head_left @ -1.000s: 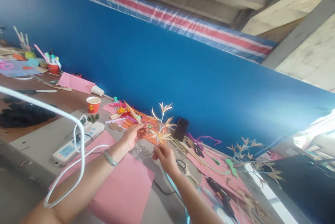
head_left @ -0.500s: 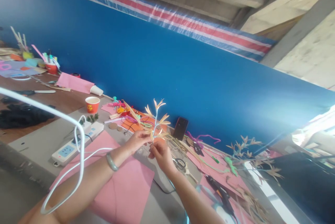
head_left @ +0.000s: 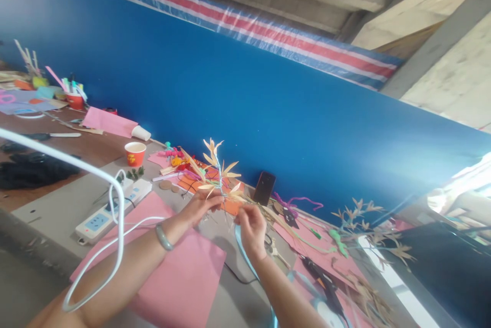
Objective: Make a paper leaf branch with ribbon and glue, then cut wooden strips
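One leafy stem [head_left: 220, 172] in left hand [head_left: 204, 206], grip pinched; right hand [head_left: 252, 226] pinching blue ribbon [head_left: 241, 246].

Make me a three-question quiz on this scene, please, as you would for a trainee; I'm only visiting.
1. Which hand grips the pale-leaved sprig: A) right, B) left, C) both?
2. True or false: the red paper cup near the power strip stands upright.
3. Fill in: the large, plain panel behind the table is coloured ____.

Key: 1 B, the left hand; 2 true; 3 blue.
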### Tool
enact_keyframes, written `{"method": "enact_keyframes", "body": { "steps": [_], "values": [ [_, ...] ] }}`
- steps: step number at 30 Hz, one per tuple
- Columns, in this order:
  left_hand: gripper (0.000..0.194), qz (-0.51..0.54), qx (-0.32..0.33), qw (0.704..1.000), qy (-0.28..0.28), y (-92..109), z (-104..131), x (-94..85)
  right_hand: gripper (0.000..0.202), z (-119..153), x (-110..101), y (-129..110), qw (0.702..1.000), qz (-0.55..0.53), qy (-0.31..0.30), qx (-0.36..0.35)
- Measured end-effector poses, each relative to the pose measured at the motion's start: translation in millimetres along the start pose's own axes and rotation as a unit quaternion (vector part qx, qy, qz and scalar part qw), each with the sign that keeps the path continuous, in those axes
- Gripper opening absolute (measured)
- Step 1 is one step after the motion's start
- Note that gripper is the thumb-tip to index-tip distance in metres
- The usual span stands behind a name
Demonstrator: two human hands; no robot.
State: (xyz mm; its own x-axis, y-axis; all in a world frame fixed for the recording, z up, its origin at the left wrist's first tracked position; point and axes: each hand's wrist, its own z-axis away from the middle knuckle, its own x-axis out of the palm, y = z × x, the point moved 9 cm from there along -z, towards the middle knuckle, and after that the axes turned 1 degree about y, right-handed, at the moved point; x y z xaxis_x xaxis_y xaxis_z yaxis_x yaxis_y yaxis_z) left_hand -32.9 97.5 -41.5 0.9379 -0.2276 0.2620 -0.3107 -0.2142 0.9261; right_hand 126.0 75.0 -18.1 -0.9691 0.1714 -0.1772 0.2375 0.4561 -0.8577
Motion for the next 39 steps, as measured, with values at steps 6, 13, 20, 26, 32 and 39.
{"method": "enact_keyframes", "body": {
  "steps": [6,13,20,26,32,39],
  "values": [
    [0.019,-0.015,-0.051,0.998,-0.025,-4.0,6.6,5.6,0.012,-8.1,-34.3,-49.7,0.988,0.019,0.097,-0.118],
    [0.021,-0.051,-0.026,0.996,-0.065,6.9,12.3,14.2,0.016,-14.4,-8.6,-48.8,0.996,-0.021,-0.036,-0.078],
    [0.024,-0.021,0.011,0.998,-0.061,8.6,8.2,18.4,0.016,-10.0,-4.6,-38.8,0.998,-0.018,-0.03,-0.059],
    [0.027,-0.014,0.029,0.999,-0.042,3.2,5.0,14.0,0.018,-11.4,-3.5,-30.4,0.998,-0.028,-0.012,-0.048],
    [0.03,-0.016,0.04,0.998,-0.04,-0.5,5.4,12.8,0.019,-14.7,-0.1,-16.5,0.999,-0.028,-0.016,-0.02],
    [0.028,-0.012,0.026,0.999,-0.033,-3.8,4.5,12.8,0.024,-17.1,13.8,-0.4,0.995,-0.078,-0.055,0.012]
  ]
}}
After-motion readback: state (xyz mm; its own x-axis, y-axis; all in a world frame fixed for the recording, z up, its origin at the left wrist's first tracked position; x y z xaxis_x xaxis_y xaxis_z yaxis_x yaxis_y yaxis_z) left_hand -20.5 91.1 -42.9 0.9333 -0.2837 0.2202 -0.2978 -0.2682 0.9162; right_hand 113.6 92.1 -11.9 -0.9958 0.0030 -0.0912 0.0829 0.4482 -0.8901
